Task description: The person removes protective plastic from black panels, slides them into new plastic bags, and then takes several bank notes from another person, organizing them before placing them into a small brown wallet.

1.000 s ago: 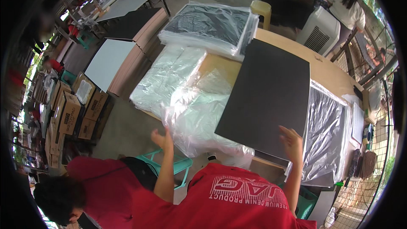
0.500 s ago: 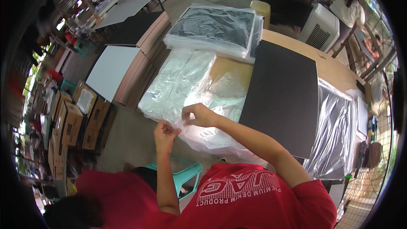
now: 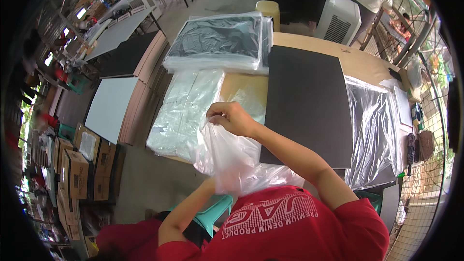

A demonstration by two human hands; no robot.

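Observation:
My right hand [image 3: 233, 118] pinches the upper edge of a clear plastic bag [image 3: 232, 150] and holds it up over the table's near side. Behind or inside the lower part of that bag is my left hand [image 3: 226, 180], seen only as a blur through the film, so its fingers cannot be made out. A stack of folded clear plastic bags [image 3: 181, 111] lies just to the left. To the right of my hands is a large black board [image 3: 309, 106], lying flat.
Beyond lies a stack of plastic-wrapped dark panels [image 3: 215, 41]. Another wrapped black panel [image 3: 371, 135] is at the right. Stacked boards [image 3: 113, 104] and cardboard boxes [image 3: 75, 174] stand at the left. A green stool [image 3: 215, 210] is below, beside a person in dark red.
My right hand has lifted the bag's edge, and the film now hangs from it. My left hand has moved down and toward me, behind or into the bag. The view has shifted slightly.

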